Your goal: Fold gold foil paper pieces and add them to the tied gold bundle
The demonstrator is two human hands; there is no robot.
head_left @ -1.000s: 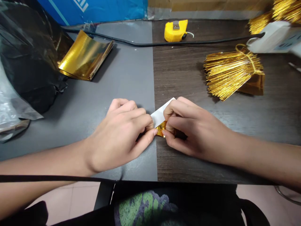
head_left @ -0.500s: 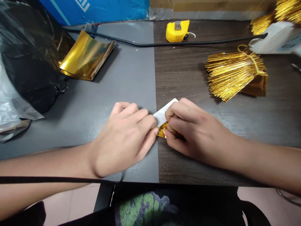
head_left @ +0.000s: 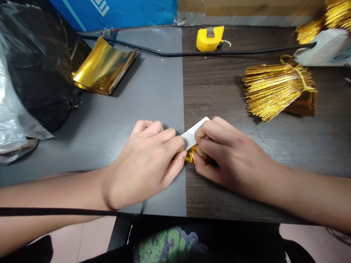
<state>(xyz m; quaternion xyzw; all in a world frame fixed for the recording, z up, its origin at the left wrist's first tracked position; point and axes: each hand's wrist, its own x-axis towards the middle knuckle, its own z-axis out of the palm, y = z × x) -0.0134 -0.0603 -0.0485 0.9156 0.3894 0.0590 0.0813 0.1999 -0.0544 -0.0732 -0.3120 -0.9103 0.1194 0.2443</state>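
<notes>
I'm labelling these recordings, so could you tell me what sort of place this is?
Probably a craft or packing workbench: gold foil sheets, a tied gold bundle and a tape measure.

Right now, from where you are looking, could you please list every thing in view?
White strip: 1, white, between the hands
Foil piece: 1, gold, beside the strip
Tied twist-tie bundle: 1, gold, right
Packet: 1, brown-gold, partly under bundle
More metallic ties: count unclear, gold, back right
White object: 1, unidentified, right edge
Tape measure: 1, yellow, back
Cable: 1, black, across back
Foil sheets: 1 stack, gold, back left
Plastic bags: black, clear, left
Boxes: blue, brown cardboard, behind
Cord: 1, black, front
Desk: 1, grey and dark wood-look
Floor: pinkish, below
Clothing: black, green-purple print
Left hand, right hand: centre
</notes>
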